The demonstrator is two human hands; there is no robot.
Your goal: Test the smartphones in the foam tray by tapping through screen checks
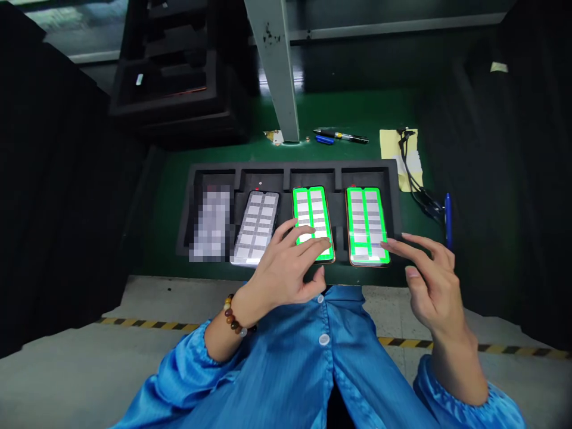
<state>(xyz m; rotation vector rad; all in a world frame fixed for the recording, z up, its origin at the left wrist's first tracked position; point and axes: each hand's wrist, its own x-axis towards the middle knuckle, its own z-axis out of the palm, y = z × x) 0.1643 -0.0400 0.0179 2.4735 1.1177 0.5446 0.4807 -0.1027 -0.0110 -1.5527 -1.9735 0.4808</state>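
Several smartphones lie side by side in a black foam tray (286, 168). My left hand (290, 262), fingers apart, reaches over the phone third from the left (304, 205), its fingertips at the lit green-and-white screen. At the rightmost phone (366, 220), also showing green bars around pale blocks, the index finger of my right hand (435, 280) meets the lower right of the screen. That hand's fingers are spread and hold nothing. The second phone (257, 223) shows grey-white blocks without green. A pixelated patch covers the leftmost phone (212, 223).
Stacked black foam trays (174, 101) stand at the back left. A grey metal post (274, 71) rises behind the tray. Beyond it lie a black pen (342, 136) and a blue cap (324, 140). To the right are yellow paper (388, 146), a black cable (413, 179) and a blue pen (448, 220).
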